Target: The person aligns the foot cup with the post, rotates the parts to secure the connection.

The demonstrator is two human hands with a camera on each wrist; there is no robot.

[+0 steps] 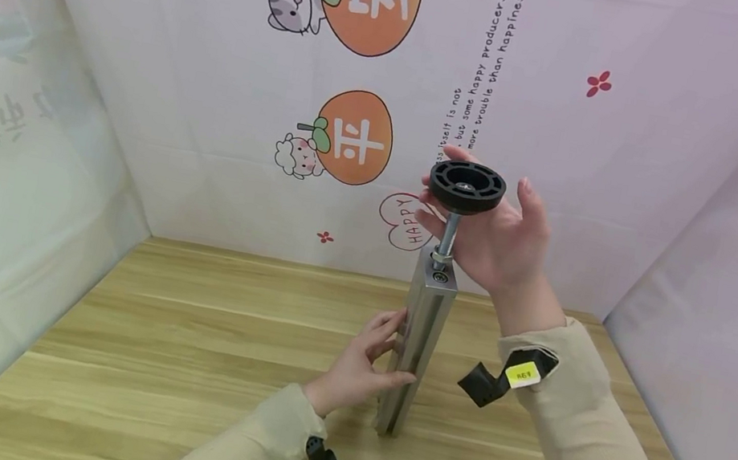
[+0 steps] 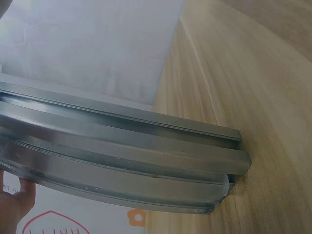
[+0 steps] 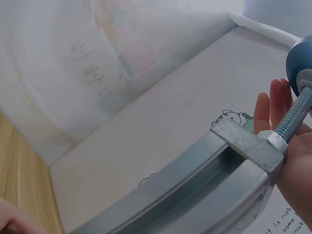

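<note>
An aluminium profile (image 1: 420, 336) stands upright on the table, its slotted sides showing in both wrist views. From its top end rises a threaded rod (image 1: 449, 235) with a nut (image 1: 441, 258) low on it, and a round black levelling foot (image 1: 467, 188) crowns the rod. My left hand (image 1: 361, 367) grips the profile around its middle, thumb on the near side and fingers on the left. Behind the foot and rod, my right hand (image 1: 506, 241) holds its palm toward them, fingers loosely spread and thumb up. In the right wrist view its fingers (image 3: 277, 105) appear close beside the foot.
The wood-grain table (image 1: 212, 334) runs back to a printed cloth wall (image 1: 215, 98) with cartoon oranges and lettering. Pale cloth sides close off the left and right. Black straps (image 1: 486, 384) hang at the wrists.
</note>
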